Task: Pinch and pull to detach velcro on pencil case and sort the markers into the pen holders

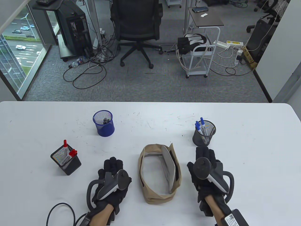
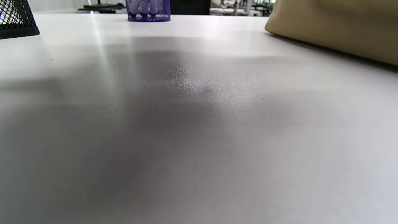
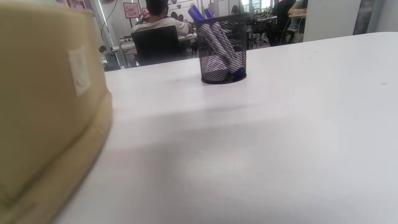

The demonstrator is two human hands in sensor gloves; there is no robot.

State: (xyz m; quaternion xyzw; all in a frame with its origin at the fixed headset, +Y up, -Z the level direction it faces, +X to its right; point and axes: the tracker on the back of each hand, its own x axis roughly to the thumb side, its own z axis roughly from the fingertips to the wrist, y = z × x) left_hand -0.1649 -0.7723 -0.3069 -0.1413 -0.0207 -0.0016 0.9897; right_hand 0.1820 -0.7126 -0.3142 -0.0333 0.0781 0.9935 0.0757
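Tan cloth makes up the pencil case (image 1: 160, 174), which lies in the middle of the white table (image 1: 247, 141) with its flap open, so the velcro is already pulled apart. I see no markers inside it, so I think the sorting is done. My left hand (image 1: 110, 181) rests flat at 9 o'clock from the case, and my right hand (image 1: 207, 169) rests flat at 3 o'clock from it. Both hold nothing. My right fingers (image 1: 204, 153) lie straight and close together. My left fingers (image 1: 114, 164) look a bit bent, loose, not gripping. I think my hands sit beside the case because they have nothing left to pick.

Red markers (image 1: 69, 155) stand in the square black holder (image 1: 67, 162) at 9 o'clock. Blue markers (image 1: 203, 128) stand in the round black mesh holder (image 1: 204, 136) at 2 o'clock. Black markers (image 1: 105, 121) sit low in the blue mesh holder (image 1: 103, 123) at 11 o'clock. Each colour has its own cup.

From my left wrist, I see bare table (image 2: 199, 124), the case (image 2: 335, 28) at 2 o'clock, the blue holder (image 2: 148, 11) at 12 o'clock and the black one (image 2: 17, 18) at 10 o'clock. My fingers do not show here.

From my right wrist, the case (image 3: 46, 109) fills 9 o'clock and the round holder (image 3: 222, 53) with blue markers (image 3: 199, 14) stands at 12 o'clock. No fingers show here either.
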